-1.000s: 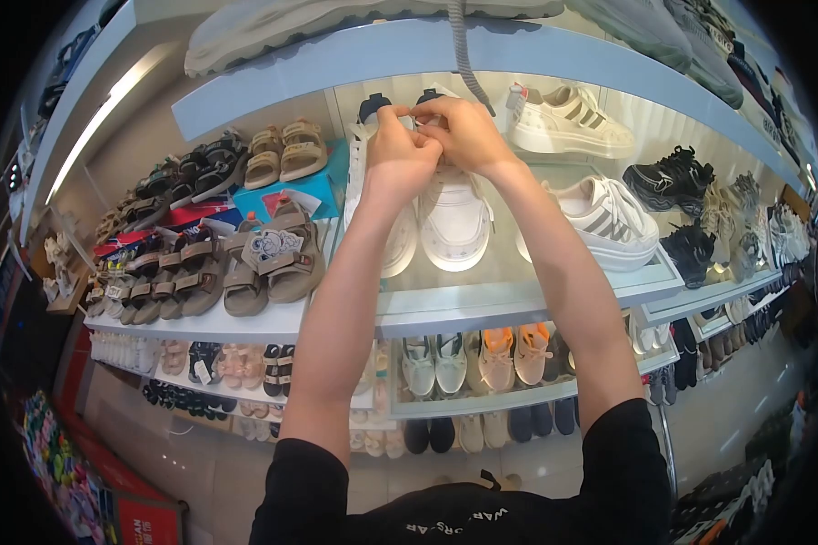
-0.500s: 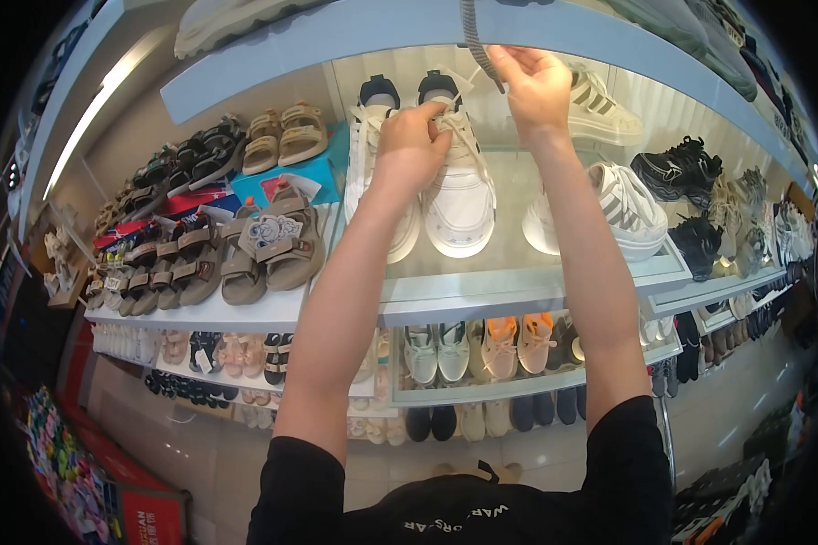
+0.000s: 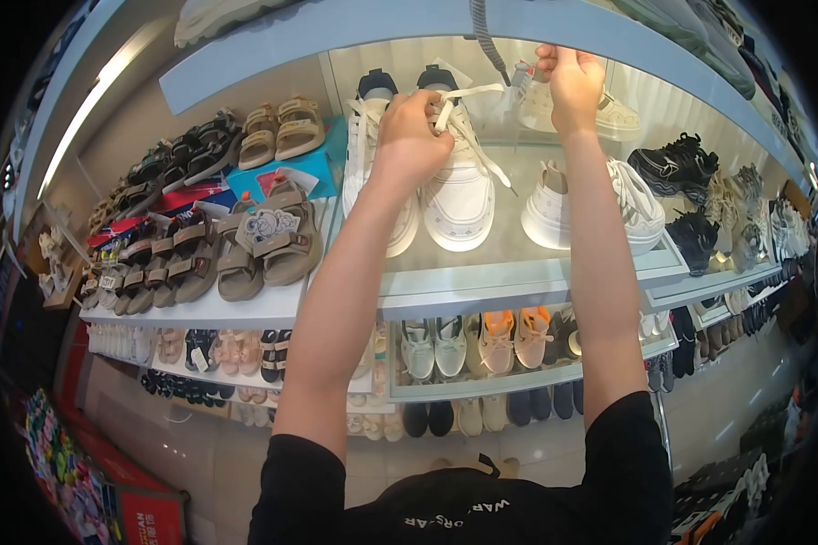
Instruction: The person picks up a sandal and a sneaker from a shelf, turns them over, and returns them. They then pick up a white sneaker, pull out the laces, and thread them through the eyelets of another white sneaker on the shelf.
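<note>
A pair of white sneakers stands on the glass shelf, toes toward me. My left hand (image 3: 413, 129) is closed at the laces near the tongue of the right-hand sneaker (image 3: 459, 204). From its fingers one end of a cream shoelace (image 3: 477, 91) sticks out to the right, while another end hangs down the shoe's side. My right hand (image 3: 573, 89) is raised beyond, its fingers curled, in front of a cream shoe on the rear shelf. What it holds, if anything, I cannot make out. A grey lace (image 3: 486, 41) dangles from the upper shelf between my hands.
The upper shelf edge (image 3: 382, 27) runs just above both hands. More white sneakers (image 3: 545, 209) stand beside my right forearm. Brown sandals (image 3: 282, 232) and a blue box (image 3: 309, 159) are at left, black shoes (image 3: 673, 168) at right. Lower shelves carry several rows of shoes.
My right hand has moved right, away from the grey lace. The cream shoelace now extends right from my left hand, which has shifted slightly at the sneaker's tongue.
</note>
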### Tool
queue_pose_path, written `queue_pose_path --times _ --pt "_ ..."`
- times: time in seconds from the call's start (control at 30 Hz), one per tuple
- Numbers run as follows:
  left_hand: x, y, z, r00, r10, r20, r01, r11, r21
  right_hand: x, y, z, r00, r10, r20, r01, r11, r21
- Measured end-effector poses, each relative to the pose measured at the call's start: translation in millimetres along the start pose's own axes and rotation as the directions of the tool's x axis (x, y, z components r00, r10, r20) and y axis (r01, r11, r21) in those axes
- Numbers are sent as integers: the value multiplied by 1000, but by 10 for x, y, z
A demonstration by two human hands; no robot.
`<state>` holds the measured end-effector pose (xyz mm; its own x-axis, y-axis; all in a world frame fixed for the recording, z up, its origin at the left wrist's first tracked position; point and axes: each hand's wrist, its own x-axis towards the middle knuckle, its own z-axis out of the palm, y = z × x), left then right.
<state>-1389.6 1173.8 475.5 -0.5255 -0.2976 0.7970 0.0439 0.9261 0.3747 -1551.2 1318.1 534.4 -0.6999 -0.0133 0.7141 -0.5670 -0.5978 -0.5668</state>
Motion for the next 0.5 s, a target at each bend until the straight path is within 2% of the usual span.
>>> queue_pose_path --times 0.03,0.07,0.1,0.13,0.17,0.2,0.23,0.27,0.3,0.4,0.47,0.5 --pt "-3 39 -41 996 -71 62 76 995 -71 1 24 3 994 -28 110 48 981 -186" --pt "2 75 -75 982 -137 129 154 979 -136 -28 71 13 994 -30 110 50 981 -186" --pt "15 80 -93 982 -135 129 153 979 -137 -109 95 61 956 -82 281 196 891 -408" --pt "22 73 -110 979 -121 162 157 961 -228 -177 112 102 889 -83 450 359 735 -575" --pt "16 62 -111 975 -105 196 165 934 -318 -221 117 127 890 -80 448 357 735 -577" --pt "10 48 -94 974 -108 200 169 933 -318 -279 88 169 816 -2 577 421 686 -593" --pt "10 32 -75 987 -42 157 94 937 -337 -344 61 214 721 86 687 489 639 -593" --pt "7 15 -57 993 22 114 19 936 -351 -405 8 229 702 126 701 439 700 -564" --pt "5 9 -47 993 16 115 26 936 -351 -429 18 249 699 131 703 436 701 -564" --pt "7 12 -49 994 13 111 24 945 -326 -491 70 295 690 196 697 443 647 -621" --pt "6 37 -80 990 -36 139 77 950 -303 -541 126 306 778 79 623 455 614 -645" --pt "11 20 -78 990 -38 139 79 950 -302 -547 122 322 778 80 624 454 615 -645"
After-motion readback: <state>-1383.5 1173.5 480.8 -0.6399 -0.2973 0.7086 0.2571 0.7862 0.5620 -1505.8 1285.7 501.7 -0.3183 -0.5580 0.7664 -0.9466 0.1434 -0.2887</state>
